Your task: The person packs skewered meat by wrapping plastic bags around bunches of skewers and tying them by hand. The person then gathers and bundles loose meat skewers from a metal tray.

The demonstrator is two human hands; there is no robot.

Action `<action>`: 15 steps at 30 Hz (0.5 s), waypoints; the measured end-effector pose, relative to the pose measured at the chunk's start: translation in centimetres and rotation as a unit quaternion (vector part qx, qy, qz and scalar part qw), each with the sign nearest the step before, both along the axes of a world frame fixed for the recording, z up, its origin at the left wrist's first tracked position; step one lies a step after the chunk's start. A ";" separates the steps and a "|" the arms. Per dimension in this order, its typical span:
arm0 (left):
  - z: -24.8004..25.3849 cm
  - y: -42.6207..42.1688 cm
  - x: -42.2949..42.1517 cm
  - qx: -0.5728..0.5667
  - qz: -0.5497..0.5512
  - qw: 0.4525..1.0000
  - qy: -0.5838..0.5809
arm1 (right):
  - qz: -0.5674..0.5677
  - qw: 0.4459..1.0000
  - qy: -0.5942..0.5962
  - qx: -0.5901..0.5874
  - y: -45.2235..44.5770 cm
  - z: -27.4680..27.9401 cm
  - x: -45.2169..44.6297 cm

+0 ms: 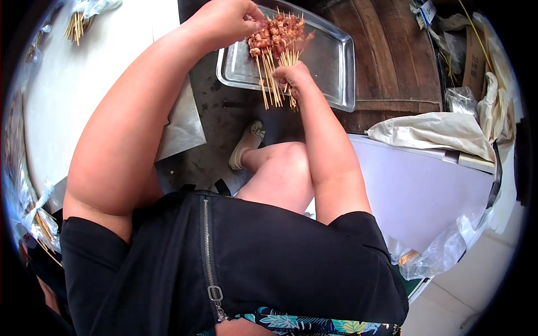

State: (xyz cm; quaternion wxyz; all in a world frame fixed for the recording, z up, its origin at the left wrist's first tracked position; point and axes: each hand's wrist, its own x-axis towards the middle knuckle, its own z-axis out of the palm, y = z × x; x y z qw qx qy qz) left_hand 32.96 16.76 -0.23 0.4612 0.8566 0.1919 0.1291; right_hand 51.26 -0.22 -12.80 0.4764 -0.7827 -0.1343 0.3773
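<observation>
My right hand [294,75] is closed round the bare sticks of a bunch of meat skewers [288,35], over the near side of a metal tray [348,67]. The meat is reddish and the sticks point towards me. More skewers lie just left of that bunch, their sticks reaching past the tray's near rim. At their meat end is my left hand [238,19], thumb and fingertips apart and curved beside the meat. Whether those fingertips touch the meat is hard to see.
Brown wooden boards [392,50] lie right of the tray. A white tabletop [95,78] on the left bears bagged sticks [77,27]. At the right are a pale cloth [431,130], a light panel [426,179] and a plastic bag [440,255]. My shoe [246,144] shows below the tray.
</observation>
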 end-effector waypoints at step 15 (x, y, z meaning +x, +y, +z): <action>-0.1 -0.1 0.1 0.027 0.004 1.000 0.000 | 0.016 0.999 0.032 0.006 -0.7 1.1 0.9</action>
